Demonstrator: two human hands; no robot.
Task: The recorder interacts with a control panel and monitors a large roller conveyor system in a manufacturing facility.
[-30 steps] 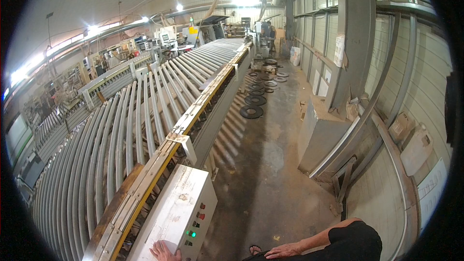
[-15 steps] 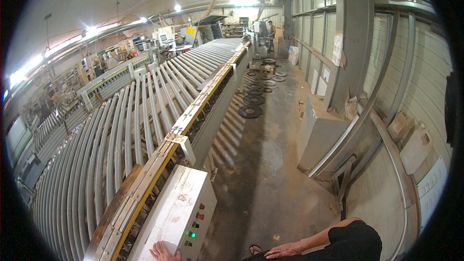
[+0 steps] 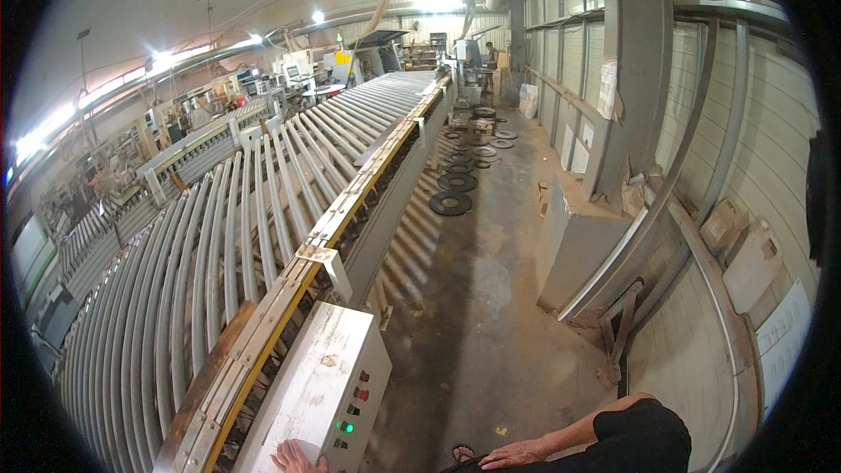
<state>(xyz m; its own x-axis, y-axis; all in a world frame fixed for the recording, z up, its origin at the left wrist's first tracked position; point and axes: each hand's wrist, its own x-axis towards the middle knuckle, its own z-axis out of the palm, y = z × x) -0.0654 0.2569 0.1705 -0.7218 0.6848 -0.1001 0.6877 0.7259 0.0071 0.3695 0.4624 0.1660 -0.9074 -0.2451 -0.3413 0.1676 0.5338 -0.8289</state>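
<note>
Head view: the left hand (image 3: 296, 457) lies palm-down, fingers a little spread, on the near end of a long white-painted box with scuffed brown patches (image 3: 320, 368), gripping nothing. Over the last second it has not shifted; only the outlook has swung slightly rightward, which suggests a pause or watching rather than active handling. The right hand (image 3: 512, 454) rests loosely on black cloth clothing (image 3: 644, 438), its fingers extended, with nothing visible in its hold.

On the box's right face sits a column of small controls, among them a glowing round green button (image 3: 347, 427), lit throughout, and a red knob (image 3: 360, 393). Just left of the box runs a pale, bolted rail with a yellow edge (image 3: 260, 335), beside a rough brown wooden strip (image 3: 215, 359). Beyond spreads a bed of smooth grey tubular rollers (image 3: 231, 245). Farther off, flat black rings (image 3: 449, 203) lie on a stained, dusty concrete floor (image 3: 491, 298).
</note>
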